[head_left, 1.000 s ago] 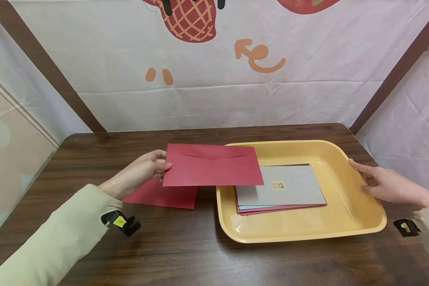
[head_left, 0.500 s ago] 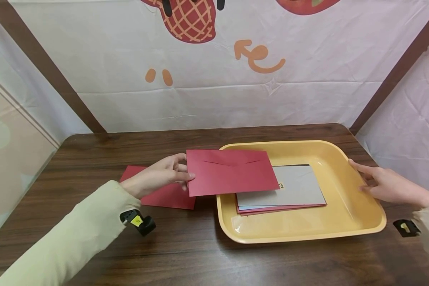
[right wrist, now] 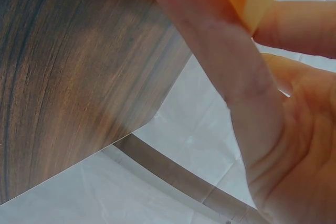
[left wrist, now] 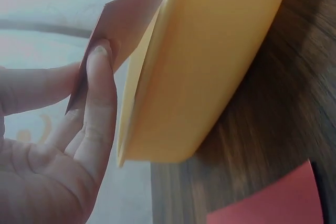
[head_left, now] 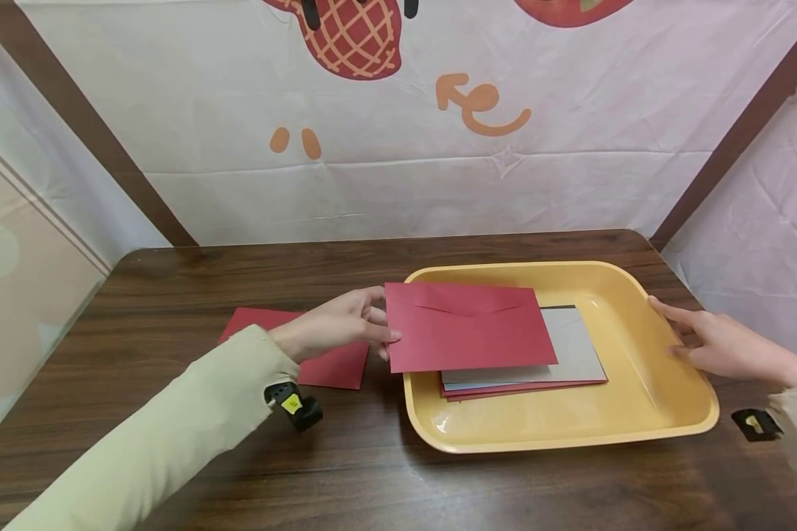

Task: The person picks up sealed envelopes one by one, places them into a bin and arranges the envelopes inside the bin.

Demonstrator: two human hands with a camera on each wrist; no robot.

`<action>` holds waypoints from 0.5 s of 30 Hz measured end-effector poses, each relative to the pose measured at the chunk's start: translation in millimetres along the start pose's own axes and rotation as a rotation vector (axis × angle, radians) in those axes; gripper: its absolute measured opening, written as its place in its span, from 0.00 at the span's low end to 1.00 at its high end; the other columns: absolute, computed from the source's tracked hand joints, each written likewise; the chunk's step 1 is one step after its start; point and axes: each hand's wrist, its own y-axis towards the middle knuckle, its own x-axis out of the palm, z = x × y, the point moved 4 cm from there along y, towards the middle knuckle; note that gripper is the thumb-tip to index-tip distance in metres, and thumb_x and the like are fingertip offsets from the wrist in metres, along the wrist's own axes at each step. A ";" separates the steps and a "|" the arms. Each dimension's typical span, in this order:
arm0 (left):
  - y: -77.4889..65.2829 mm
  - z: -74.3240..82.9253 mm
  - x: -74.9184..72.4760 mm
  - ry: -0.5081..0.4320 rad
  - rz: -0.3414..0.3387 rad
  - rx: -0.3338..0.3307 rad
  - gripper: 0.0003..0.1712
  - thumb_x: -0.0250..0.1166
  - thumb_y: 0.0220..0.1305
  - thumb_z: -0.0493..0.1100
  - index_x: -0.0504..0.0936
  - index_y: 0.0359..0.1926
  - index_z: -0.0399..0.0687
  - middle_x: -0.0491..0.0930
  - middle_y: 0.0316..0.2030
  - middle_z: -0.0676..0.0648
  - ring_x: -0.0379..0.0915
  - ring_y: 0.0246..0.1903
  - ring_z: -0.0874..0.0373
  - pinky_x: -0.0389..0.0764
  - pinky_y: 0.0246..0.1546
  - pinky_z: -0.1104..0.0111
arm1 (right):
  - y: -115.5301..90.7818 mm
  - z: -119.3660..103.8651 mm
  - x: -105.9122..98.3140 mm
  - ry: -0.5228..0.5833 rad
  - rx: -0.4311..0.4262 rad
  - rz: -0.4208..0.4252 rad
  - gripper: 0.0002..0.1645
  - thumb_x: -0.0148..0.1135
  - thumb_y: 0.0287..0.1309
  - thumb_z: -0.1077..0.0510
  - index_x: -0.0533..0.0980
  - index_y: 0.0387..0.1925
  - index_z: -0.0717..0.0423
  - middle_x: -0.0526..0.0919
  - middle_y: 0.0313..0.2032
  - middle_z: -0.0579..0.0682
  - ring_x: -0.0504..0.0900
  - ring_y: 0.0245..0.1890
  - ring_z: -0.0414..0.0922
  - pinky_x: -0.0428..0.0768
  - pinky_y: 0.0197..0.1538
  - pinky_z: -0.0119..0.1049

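Observation:
My left hand (head_left: 345, 323) pinches the left edge of a red envelope (head_left: 468, 328) between thumb and fingers. The envelope is held flap side up over the left part of a yellow tray (head_left: 637, 398), partly covering the stack inside. In that stack, a grey envelope (head_left: 574, 346) lies on top, with blue and red edges showing beneath. From the left wrist camera, the held envelope (left wrist: 128, 19) passes over the tray's rim. My right hand (head_left: 724, 343) holds the tray's right wall, fingers and thumb on either side of it; the tray's corner (right wrist: 257, 3) shows between them.
Another red envelope (head_left: 335, 366) lies on the dark wooden table (head_left: 345, 472) left of the tray, partly hidden under my left forearm. A printed white cloth (head_left: 398, 192) hangs behind the table, with more cloth at both sides.
My left hand has carried the red envelope rightward and slightly lower, from the tray's left edge to over the stack. My right hand and the tray have stayed in place.

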 end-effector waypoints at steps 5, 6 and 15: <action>12.2 3.9 12.5 -0.032 -0.039 -0.011 0.30 0.60 0.63 0.32 0.58 0.63 0.37 0.84 0.40 0.39 0.80 0.27 0.56 0.80 0.44 0.59 | 0.2 -2.0 0.4 -0.014 0.000 0.013 0.46 0.66 0.52 0.64 0.54 0.69 0.70 0.68 0.25 0.42 0.58 0.19 0.30 0.62 0.24 0.29; 14.5 4.6 14.8 -0.037 -0.043 -0.016 0.33 0.60 0.63 0.32 0.56 0.65 0.36 0.84 0.40 0.39 0.80 0.27 0.56 0.81 0.44 0.59 | 0.2 -2.9 0.3 -0.018 -0.005 0.022 0.46 0.66 0.52 0.64 0.54 0.69 0.70 0.67 0.25 0.42 0.57 0.19 0.30 0.62 0.24 0.29; 36.3 12.8 26.7 -0.035 -0.053 -0.021 0.45 0.60 0.64 0.32 0.42 0.73 0.37 0.85 0.37 0.39 0.81 0.25 0.57 0.78 0.51 0.58 | 1.2 -3.9 -2.4 -0.024 0.002 0.004 0.45 0.66 0.53 0.64 0.54 0.67 0.74 0.71 0.28 0.44 0.60 0.21 0.30 0.64 0.26 0.30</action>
